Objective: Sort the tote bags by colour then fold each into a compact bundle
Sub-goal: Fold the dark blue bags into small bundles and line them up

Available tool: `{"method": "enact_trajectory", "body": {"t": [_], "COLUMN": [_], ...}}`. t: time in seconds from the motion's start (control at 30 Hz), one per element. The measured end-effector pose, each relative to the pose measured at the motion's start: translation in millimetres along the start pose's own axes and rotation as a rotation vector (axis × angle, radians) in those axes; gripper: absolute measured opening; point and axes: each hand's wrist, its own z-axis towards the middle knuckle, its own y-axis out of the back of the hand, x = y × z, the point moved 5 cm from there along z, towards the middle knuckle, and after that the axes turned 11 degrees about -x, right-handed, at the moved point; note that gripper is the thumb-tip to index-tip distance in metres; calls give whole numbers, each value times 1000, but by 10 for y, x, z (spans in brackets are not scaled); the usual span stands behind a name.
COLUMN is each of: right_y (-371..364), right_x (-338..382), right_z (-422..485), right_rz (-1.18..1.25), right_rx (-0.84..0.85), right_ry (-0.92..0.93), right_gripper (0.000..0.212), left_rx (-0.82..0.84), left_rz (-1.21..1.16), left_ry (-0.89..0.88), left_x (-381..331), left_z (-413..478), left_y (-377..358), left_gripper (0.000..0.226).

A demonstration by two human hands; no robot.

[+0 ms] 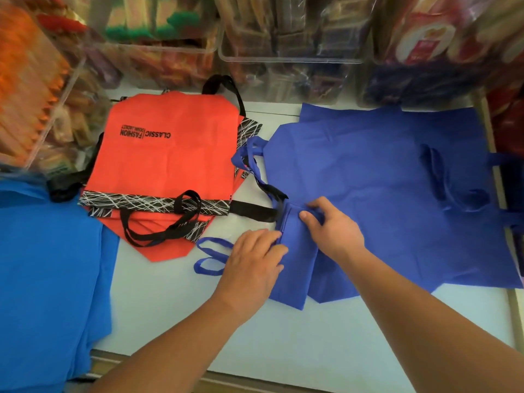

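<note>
At the table's (170, 321) near edge: both hands on a part-folded blue bag (295, 273).
L hand (252, 262) lies w/ fingers straight, flat on the bag's left edge, gripping nothing; R hand (331, 225) just beyond it, fingers curled, pinching the top end of the folded strip. Bag's 2 loops (209, 258) stick out left of L hand. Cloth (48, 265), lighter blue, covers the near-left corner. Bag overlaps the left-front of the blue pile (397, 180), spread flat at right. Mid-left: red pile (170, 160) w/ black straps, print "CLASSIC FASHION". At back: clear bins (289, 52), contents blurred.
</note>
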Motion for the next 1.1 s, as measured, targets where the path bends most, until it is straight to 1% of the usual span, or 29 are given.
{"method": "enact_trajectory", "body": {"t": [0.03, 0.07, 0.13, 0.17, 0.2, 0.27, 0.37, 0.43, 0.47, 0.53, 0.57, 0.63, 0.67, 0.73, 0.8, 0.87, 0.93, 0.97, 1.03, 1.1], "right_y": [10, 15, 14, 9, 3, 4, 0, -1, 5, 17, 21, 15, 4, 8, 76, 110, 51, 20, -33, -40], "right_x": [10, 19, 46, 53, 55, 72, 86, 58, 54, 31, 9, -64, -102, -118, -113, -117, -147, -183, -252, -237], "right_z": [11, 22, 47, 58, 71, 97, 111, 103, 99, 103, 107, 115, 111, 67, 28, 22, 15, 10, 4, -28], "right_rz": [-47, -76, -105, -112, -118, -123, -122, -109, -100, -80, -73, -3, 94, 370, 509, 508, 496, 459, 386, 378], "right_rx": [-29, -43, -52, -52, -54, -59, -64, -74, -76, -71, -59, -12, 32, 134, 207, 260, 285, 260, 169, 94], "right_ry": [10, 14, 28, 37, 39, 36, 22, 20, 16, 7, 4, -14, -31, -85, -169, -168, -124, -94, -72, -80], "right_gripper": [27, 27, 27, 28, 28, 30, 31, 32, 33, 33, 33, 28, 25, 24, 39, 48, 44, 43, 52, 51], "left_rx": [55, 138, 285, 350, 404, 456, 417, 437, 465, 496, 496, 481, 471, 419, 383, 381, 369, 360, 342, 327], "left_rz": [0, -32, -185, -232, -230, -186, -230, -313, -377, -500, -523, -463, -420, -379, -382, -350, -254, -182, -24, 47], "left_ry": [-156, -224, -161, -146, -164, -221, -227, -165, -102, 84, 181, 301, 322, 358, 424, 475, 471, 464, 485, 547], "left_x": [-35, -20, 92, 147, 186, 241, 269, 260, 260, 286, 297, 287, 263, 219, 211, 219, 209, 210, 251, 309], "left_z": [-96, -192, -282, -302, -297, -245, -151, -93, -44, 102, 204, 434, 541, 721, 830, 876, 919, 935, 947, 932], "left_y": [-73, -146, -197, -208, -218, -236, -195, -132, -83, 15, 61, 102, 87, 36, -52, -149, -197, -201, -177, -154], "left_gripper": [30, 38, 56, 64, 72, 79, 69, 63, 60, 48, 40, 29, 28, 30, 32, 35, 38, 42, 57, 65]}}
